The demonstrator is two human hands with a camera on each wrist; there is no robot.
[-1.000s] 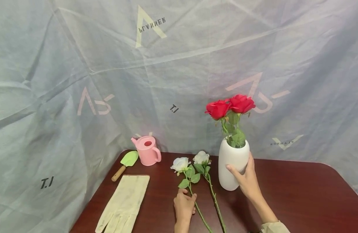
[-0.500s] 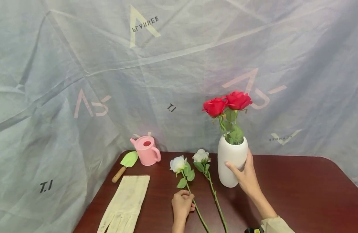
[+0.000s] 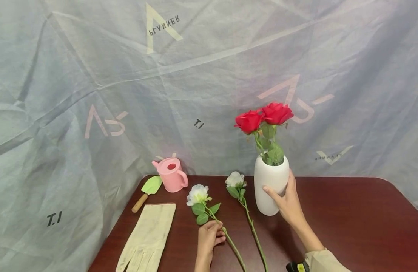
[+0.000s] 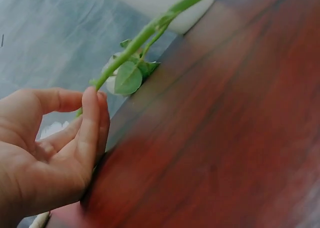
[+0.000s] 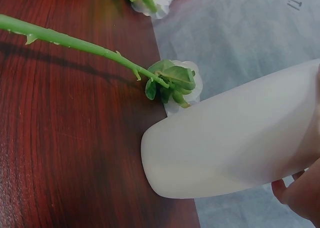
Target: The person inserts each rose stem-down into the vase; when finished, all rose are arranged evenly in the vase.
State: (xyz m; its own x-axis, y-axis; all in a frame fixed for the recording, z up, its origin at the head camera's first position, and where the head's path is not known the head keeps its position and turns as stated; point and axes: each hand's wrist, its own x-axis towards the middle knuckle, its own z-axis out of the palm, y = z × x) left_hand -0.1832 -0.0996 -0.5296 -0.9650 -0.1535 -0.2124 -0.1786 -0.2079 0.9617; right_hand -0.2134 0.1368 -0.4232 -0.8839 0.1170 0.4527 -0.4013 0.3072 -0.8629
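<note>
Currently, left hand [image 3: 207, 238]: reaches up from the bottom edge of the head view, wrist lowest, thumb and finger pinching the stem just below the leaves of the near white rose [image 3: 197, 195]; the other fingers are bent beneath.
Right hand [image 3: 287, 202]: comes in from the lower right, forearm slanting up and to the left, gripping the white vase [image 3: 270, 185] with the thumb across its front and the fingers along its right side.
Near white rose: between the glove [image 3: 145, 238] and the second white rose [image 3: 236, 180], bloom to the upper left, stem running down to the right.
White vase: upright near the far edge of the table [image 3: 348, 219], with two red roses [image 3: 256, 120] in it; whether its base touches the wood I cannot tell.
Far left corner: pink watering can [image 3: 172, 177], green-bladed trowel [image 3: 149, 189] just beside it.
Left wrist view: palm side of the pinch, fingertips [image 4: 90, 96] on the stem, a side the head view hides.
Right wrist view: small thorns along the second white rose's stem and the vase's smooth, rounded foot, up close; only part of the right hand shows there.
Head view alone: the red blooms.
</note>
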